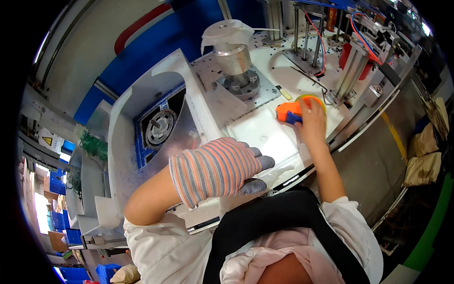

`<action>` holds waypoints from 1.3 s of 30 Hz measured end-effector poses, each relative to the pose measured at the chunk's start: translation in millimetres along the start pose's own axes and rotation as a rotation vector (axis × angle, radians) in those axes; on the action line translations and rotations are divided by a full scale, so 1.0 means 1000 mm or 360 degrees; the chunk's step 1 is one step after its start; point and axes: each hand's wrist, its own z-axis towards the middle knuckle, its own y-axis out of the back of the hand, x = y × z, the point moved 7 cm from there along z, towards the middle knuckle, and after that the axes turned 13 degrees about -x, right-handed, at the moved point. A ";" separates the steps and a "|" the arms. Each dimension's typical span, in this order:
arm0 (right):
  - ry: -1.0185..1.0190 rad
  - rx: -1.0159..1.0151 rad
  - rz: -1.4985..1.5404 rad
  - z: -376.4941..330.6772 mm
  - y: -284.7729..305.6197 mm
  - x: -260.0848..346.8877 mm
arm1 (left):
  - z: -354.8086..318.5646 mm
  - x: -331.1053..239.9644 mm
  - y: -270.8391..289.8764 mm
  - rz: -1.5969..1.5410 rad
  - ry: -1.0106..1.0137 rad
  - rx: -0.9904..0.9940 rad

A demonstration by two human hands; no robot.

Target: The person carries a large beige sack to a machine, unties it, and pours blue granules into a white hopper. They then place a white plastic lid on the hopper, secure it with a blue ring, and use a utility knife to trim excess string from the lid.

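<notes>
My left hand (222,168) wears a striped orange-and-grey glove with grey fingertips. Its fingers stretch to the right, and a gap separates them from the thumb. Just past the fingertips lies a crumpled piece of clear film (282,171); whether the glove touches it I cannot tell. Bare, my right hand (312,124) is closed around an orange-and-blue tape dispenser (286,112) with a yellow-green round edge, at the right of the worktop. A flat white sheet or pad (257,132) lies between the two hands, with a small clear patch on it.
Behind the white sheet stands a metal cylinder (234,59) on a bolted base, topped by a white film-covered disc (227,32). To the left is a white machine housing (182,64) around a round metal fixture (161,128). Metal posts (352,71) with air hoses and a hex key (309,78) are at right.
</notes>
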 end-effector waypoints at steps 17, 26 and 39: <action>0.0048 0.0091 0.0815 0.001 -0.008 -0.026 | 0.001 0.041 0.015 -0.0304 0.0341 -0.0403; -0.0912 0.0539 0.2776 -0.028 0.002 0.013 | 0.020 0.100 0.028 -0.1494 0.0725 -0.1081; -0.1037 0.1180 0.3103 -0.041 0.002 0.056 | 0.048 0.095 0.038 -0.1429 0.1209 -0.1185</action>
